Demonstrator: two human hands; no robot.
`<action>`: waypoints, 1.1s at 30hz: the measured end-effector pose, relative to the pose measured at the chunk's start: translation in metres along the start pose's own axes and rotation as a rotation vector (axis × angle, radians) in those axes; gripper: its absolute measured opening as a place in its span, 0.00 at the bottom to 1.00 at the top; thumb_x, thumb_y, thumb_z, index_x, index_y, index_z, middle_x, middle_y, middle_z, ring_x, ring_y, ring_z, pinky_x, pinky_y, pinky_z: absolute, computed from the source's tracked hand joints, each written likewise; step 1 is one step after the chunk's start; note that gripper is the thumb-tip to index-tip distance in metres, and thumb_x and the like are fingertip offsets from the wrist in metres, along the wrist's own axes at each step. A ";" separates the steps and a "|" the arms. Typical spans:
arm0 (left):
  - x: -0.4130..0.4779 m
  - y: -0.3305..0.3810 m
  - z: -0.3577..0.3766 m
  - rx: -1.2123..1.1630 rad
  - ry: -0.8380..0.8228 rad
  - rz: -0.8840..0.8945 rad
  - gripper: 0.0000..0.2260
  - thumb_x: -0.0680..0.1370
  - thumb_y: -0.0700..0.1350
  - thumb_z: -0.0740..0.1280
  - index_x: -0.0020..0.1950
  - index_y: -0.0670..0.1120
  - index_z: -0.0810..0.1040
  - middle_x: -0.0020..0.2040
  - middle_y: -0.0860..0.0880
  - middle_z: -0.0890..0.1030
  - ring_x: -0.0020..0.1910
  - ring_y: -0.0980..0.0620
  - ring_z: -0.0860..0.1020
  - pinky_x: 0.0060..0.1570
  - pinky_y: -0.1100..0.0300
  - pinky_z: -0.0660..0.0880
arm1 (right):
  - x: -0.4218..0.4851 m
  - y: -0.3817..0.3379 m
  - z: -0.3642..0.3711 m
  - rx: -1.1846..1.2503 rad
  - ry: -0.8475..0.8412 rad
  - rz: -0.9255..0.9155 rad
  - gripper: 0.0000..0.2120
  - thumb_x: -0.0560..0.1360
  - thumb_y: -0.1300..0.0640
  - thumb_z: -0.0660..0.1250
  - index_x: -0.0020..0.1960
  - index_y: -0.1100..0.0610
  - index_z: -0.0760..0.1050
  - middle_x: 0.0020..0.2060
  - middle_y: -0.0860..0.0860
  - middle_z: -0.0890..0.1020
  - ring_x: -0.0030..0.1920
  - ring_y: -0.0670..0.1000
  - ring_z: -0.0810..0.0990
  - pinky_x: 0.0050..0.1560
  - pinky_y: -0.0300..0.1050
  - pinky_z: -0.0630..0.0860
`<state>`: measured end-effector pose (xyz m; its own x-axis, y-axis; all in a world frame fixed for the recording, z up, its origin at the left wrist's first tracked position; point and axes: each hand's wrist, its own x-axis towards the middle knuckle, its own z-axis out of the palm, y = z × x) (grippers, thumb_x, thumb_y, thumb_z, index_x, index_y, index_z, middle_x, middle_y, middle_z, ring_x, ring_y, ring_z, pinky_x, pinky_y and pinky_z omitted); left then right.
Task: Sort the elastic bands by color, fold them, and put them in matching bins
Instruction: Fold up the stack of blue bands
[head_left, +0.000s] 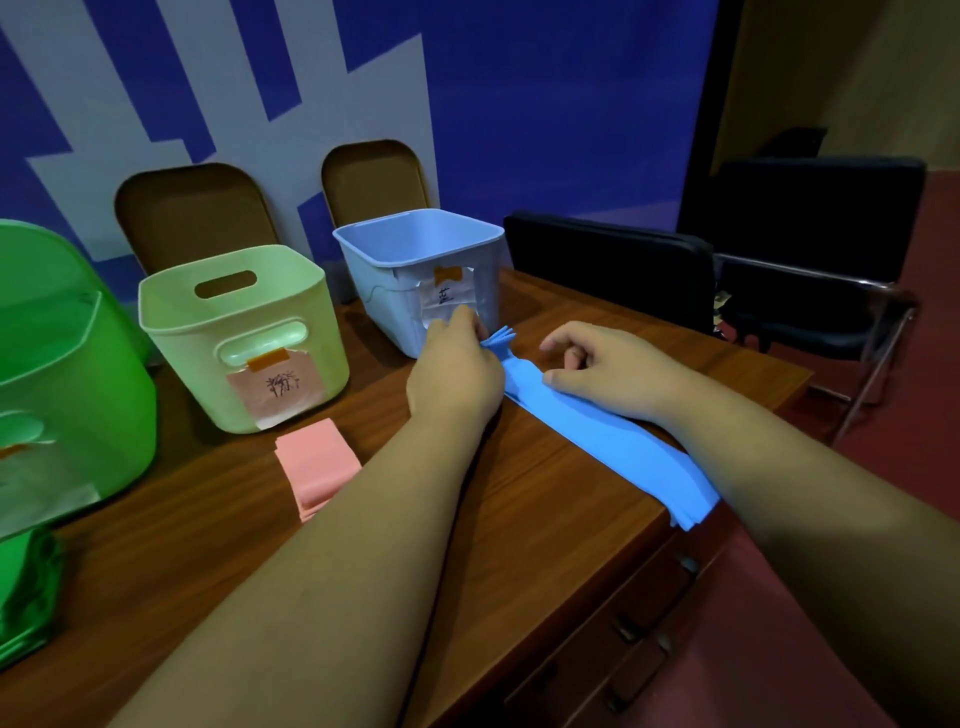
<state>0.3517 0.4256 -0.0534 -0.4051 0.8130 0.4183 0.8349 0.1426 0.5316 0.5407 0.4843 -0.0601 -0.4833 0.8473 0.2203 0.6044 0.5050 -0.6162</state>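
A stack of blue elastic bands (597, 436) lies flat along the right part of the wooden table (208, 519), its near end hanging over the table's edge. My left hand (452, 369) pinches the bunched far end of the blue bands beside the blue bin (415, 244). My right hand (608, 364) rests on the bands with loosely curled fingers, its thumb pressing the blue strip. A folded pink band (317, 462) lies in front of the pale green bin (244, 332). A bright green bin (67, 374) stands at the far left, with green bands (26, 592) below it.
Two brown chair backs (192, 213) stand behind the bins against a blue and white wall. Black chairs (613, 265) sit beyond the table's right end. Drawers (623, 649) run under the table's near edge.
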 end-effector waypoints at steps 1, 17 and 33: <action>-0.001 0.002 0.000 -0.069 0.020 0.049 0.05 0.81 0.42 0.65 0.56 0.51 0.74 0.55 0.49 0.77 0.49 0.47 0.78 0.46 0.50 0.77 | -0.001 -0.001 0.000 0.012 0.010 -0.005 0.21 0.80 0.44 0.72 0.72 0.39 0.74 0.45 0.46 0.81 0.41 0.45 0.79 0.38 0.39 0.71; -0.019 0.007 -0.007 -0.302 -0.298 0.135 0.16 0.71 0.42 0.68 0.57 0.54 0.76 0.55 0.54 0.79 0.54 0.50 0.79 0.55 0.51 0.80 | -0.013 -0.005 -0.011 0.281 0.095 -0.131 0.08 0.79 0.57 0.74 0.52 0.44 0.87 0.48 0.43 0.88 0.51 0.43 0.85 0.58 0.51 0.83; -0.022 0.001 -0.017 -0.490 -0.404 0.019 0.16 0.76 0.34 0.66 0.56 0.53 0.81 0.53 0.54 0.83 0.51 0.53 0.82 0.49 0.60 0.80 | -0.048 0.000 -0.029 0.176 -0.034 -0.078 0.15 0.79 0.61 0.72 0.51 0.40 0.88 0.52 0.38 0.87 0.53 0.41 0.84 0.54 0.44 0.80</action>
<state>0.3552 0.3987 -0.0497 -0.1394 0.9753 0.1713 0.5344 -0.0716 0.8422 0.5824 0.4482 -0.0491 -0.5478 0.7988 0.2487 0.4453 0.5301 -0.7216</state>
